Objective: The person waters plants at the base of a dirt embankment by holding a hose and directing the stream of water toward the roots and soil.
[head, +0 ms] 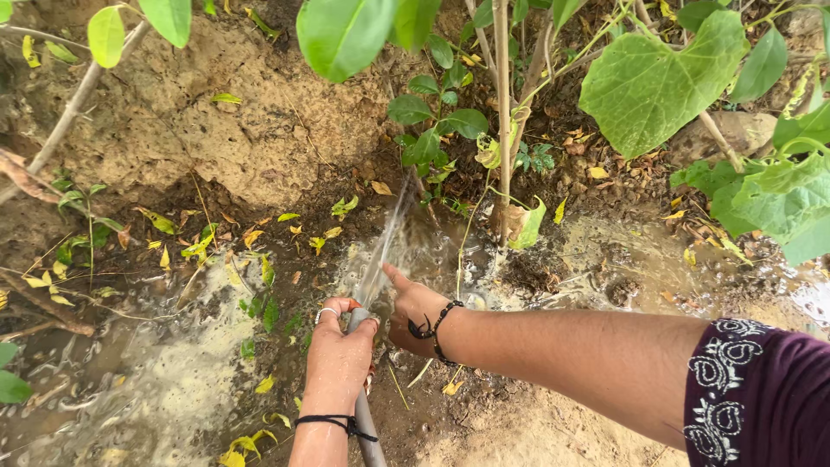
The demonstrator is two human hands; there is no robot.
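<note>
— Well, look where the grey hose point(365, 415) sits: it runs up from the bottom edge of the view, over the wet ground, and its mouth is inside the left hand point(339, 355).

— Is the grip of that hand closed on it?

— Yes, wrapped round the hose just behind the mouth, with the thumb over the opening by the look of it. A fan of water point(386, 238) sprays up and away toward the thin sapling stem point(501, 112).

— And the right hand point(413, 313)?

— It holds nothing. The grip is loosely curled with the forefinger pointing forward, just beside the spray and the left hand. I can't tell whether it touches the water.

— How do you think that hose handles?

— Bendy but not limp, I'd judge; with water running through, it likely pushes back and wants to twist. It looks wet, so probably slippery, and the long run behind would drag. Taking hold close to the mouth, as the left hand does, seems the sound place, since that steers the spray.

— What's around it?

— A muddy puddle point(164, 372) spreads at the left with yellow fallen leaves point(251, 235) on it. A bank of dry earth point(259, 121) rises behind, and broad green leaves point(657, 82) hang over at the right.
</note>
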